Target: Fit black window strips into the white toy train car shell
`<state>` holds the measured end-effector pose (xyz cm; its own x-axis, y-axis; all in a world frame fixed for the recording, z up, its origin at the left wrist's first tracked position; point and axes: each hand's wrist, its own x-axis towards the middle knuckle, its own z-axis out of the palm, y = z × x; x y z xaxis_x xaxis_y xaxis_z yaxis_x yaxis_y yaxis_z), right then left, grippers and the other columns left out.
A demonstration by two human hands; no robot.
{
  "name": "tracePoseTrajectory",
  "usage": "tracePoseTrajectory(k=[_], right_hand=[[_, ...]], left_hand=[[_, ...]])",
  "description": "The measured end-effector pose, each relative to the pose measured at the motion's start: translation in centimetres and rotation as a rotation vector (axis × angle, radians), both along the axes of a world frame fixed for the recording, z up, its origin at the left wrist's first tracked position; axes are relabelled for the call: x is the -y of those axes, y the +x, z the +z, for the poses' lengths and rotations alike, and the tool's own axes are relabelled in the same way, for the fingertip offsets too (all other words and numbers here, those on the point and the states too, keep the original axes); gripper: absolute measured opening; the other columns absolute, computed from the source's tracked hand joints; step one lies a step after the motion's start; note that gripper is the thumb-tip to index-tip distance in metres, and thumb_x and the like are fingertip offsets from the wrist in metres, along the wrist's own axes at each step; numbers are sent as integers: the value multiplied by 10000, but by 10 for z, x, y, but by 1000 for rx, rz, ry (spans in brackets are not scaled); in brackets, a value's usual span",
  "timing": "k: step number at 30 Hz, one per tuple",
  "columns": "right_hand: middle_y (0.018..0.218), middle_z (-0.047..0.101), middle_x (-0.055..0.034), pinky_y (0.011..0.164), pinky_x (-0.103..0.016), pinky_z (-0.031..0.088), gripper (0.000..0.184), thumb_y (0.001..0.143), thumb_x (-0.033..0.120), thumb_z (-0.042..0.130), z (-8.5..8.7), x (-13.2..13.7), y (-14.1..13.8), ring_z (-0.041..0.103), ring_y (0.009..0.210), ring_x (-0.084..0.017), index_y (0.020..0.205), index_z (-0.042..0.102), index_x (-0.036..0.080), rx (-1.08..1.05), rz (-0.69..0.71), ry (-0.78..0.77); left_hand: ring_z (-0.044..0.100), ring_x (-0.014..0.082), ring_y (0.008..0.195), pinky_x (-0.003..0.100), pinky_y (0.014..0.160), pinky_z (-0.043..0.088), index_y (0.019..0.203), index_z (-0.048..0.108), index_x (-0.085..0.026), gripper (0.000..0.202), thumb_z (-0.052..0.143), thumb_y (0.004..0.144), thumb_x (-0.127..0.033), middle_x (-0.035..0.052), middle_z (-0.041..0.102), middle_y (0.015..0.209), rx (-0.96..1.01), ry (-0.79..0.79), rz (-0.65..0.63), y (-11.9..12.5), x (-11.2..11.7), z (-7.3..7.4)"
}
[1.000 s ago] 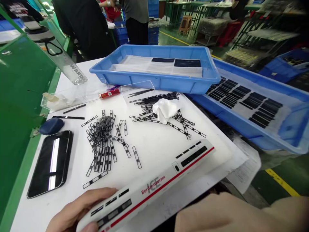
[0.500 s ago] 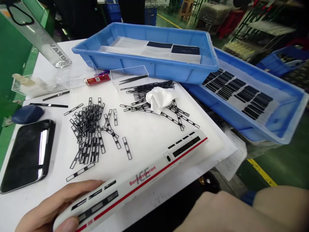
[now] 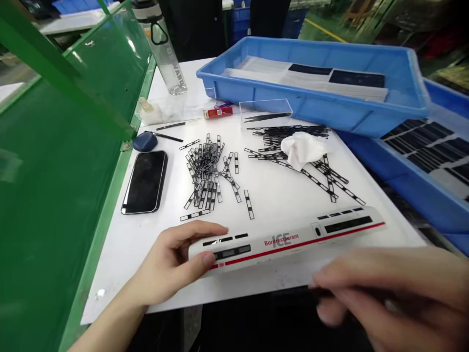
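Along the near edge of the white bench (image 3: 120,278), a white ICE train model (image 3: 289,242) with a red stripe and "Bordrestaurant" lettering sits lengthwise, its left end in the grip of the left hand (image 3: 166,264). Those fingers curl over the top of the model and the thumb presses its front face, so the hand is closed around it. The right hand (image 3: 381,288) is blurred, just below the model's right half and not touching it, its fingers bent and drawn together; whether they pinch anything is impossible to tell. Beyond the model lie loose heaps of black slotted strips (image 3: 205,171), with a crumpled white cloth (image 3: 302,149) on the farther heap. A smartphone (image 3: 144,182) lies to the left, and black tweezers (image 3: 267,117) rest in a clear acrylic box (image 3: 266,108) before a blue plastic tray (image 3: 330,110).
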<state>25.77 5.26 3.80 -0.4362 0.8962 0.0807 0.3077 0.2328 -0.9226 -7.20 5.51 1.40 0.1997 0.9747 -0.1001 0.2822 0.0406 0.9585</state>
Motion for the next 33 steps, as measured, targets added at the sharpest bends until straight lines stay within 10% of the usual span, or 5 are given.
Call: tracePoseTrajectory(k=[8, 33], right_hand=[[1024, 855, 85, 840, -131, 670, 295, 848, 107, 792, 22, -10, -34, 843, 893, -161, 964, 849, 372, 76, -41, 191], [1025, 841, 45, 791, -171, 651, 176, 878, 122, 835, -11, 5, -62, 803, 938, -133, 939, 799, 283, -51, -144, 81]], left_hand=[[778, 180, 1028, 179, 844, 618, 1208, 818, -369, 303, 818, 922, -269, -2, 820, 1196, 190, -72, -95, -2, 2, -3], [786, 232, 1005, 197, 590, 554, 1227, 787, -325, 260, 749, 970, -324, 20, 839, 1155, -21, 26, -87, 7, 3, -2]])
